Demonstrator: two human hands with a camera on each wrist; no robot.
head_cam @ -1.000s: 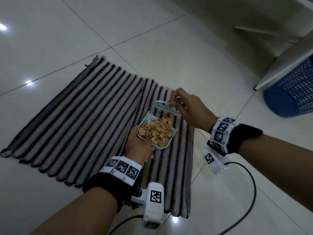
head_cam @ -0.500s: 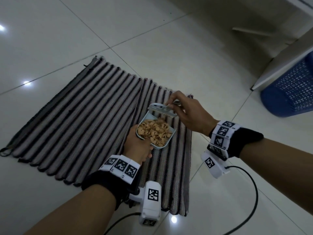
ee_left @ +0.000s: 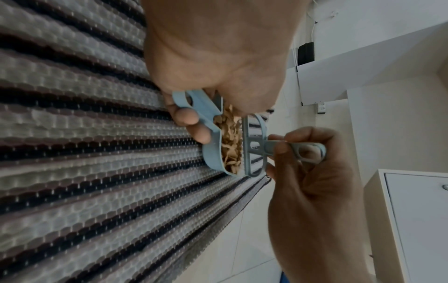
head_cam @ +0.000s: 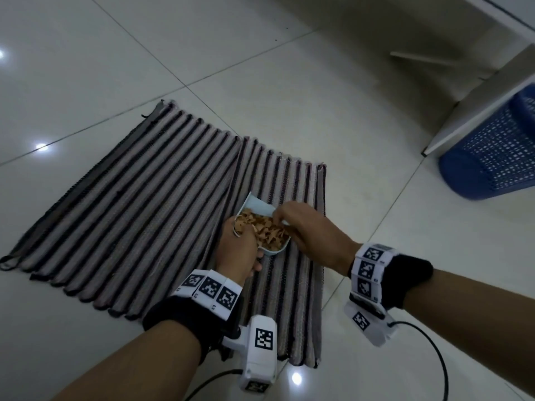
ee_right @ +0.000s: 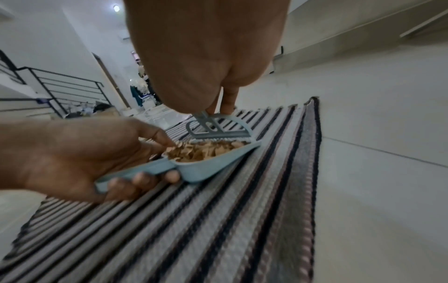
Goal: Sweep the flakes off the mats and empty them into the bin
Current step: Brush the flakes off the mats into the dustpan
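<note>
Gripping the handle of the pale blue dustpan (ee_right: pixel 194 168), the left hand (head_cam: pixel 240 253) is seen with fingers curled underneath, the pan held low over the striped mat (head_cam: pixel 144 212) and tilted, its front lip near the mat's surface. Tan flakes (head_cam: pixel 266 230) are heaped inside the pan, right up to the rim. The small grey-blue brush (ee_left: pixel 254 145) is pinched by its looped handle in the right hand (head_cam: pixel 307 230), thumb and fingers closed round it; its straight edge is set at the open mouth of the pan, against the pile of flakes. Both grips are closed, then: left on the dustpan, right on the brush. A second mat (head_cam: pixel 292 198) is laid alongside the first, and the pan is held over their seam. The blue mesh bin (head_cam: pixel 489 157) is seen well apart, off to the right on the white tiled floor (head_cam: pixel 362 125), partly tucked beneath a white panel (head_cam: pixel 477 105).
</note>
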